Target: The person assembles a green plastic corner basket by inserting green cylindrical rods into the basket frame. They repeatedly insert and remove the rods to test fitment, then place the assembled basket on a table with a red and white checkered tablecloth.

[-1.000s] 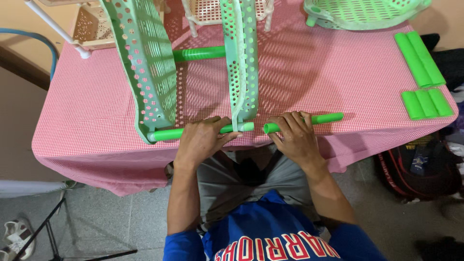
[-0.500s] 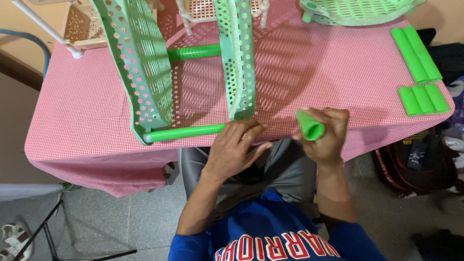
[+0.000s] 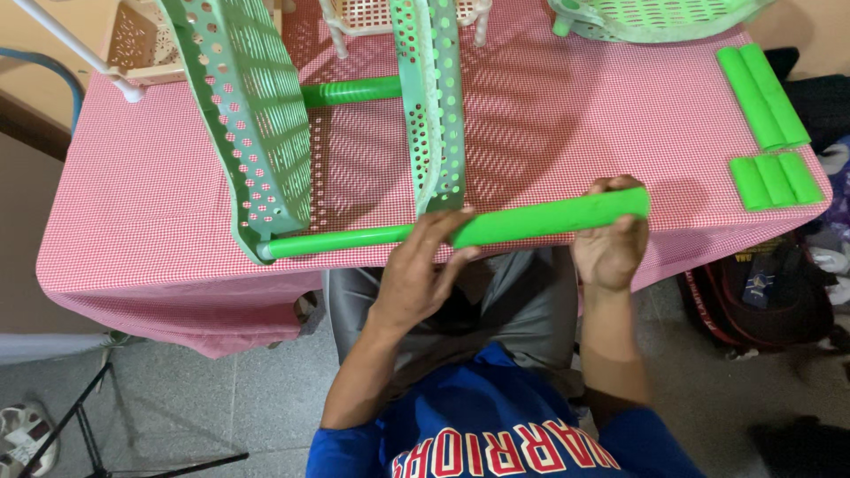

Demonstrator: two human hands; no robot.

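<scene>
1. Loose green tube [image 3: 553, 217]: now lying level along the near edge of the surface [image 3: 142, 204], where 0.5 s ago it was lifted end-on toward the camera. Judged: turned back into line with the thin green rod [image 3: 341, 241], as for sliding on.
2. Right hand [image 3: 611, 243]: closed around the tube's right end, fingers over the top.
3. Left hand [image 3: 423, 274]: loosely curled, fingertips resting where the tube's left end meets the rod; not a full grip.
4. Thin green rod: runs left from the tube to the foot of 1 perforated green panel [image 3: 257, 133]; 2nd panel [image 3: 434, 97] upright just behind the left hand.
5. Further tube [image 3: 350, 90]: bridges the 2 panels at the far side.
6. Spare green tubes [image 3: 763, 96]: 2 long, 3 short, at right edge, well apart from both hands.
</scene>
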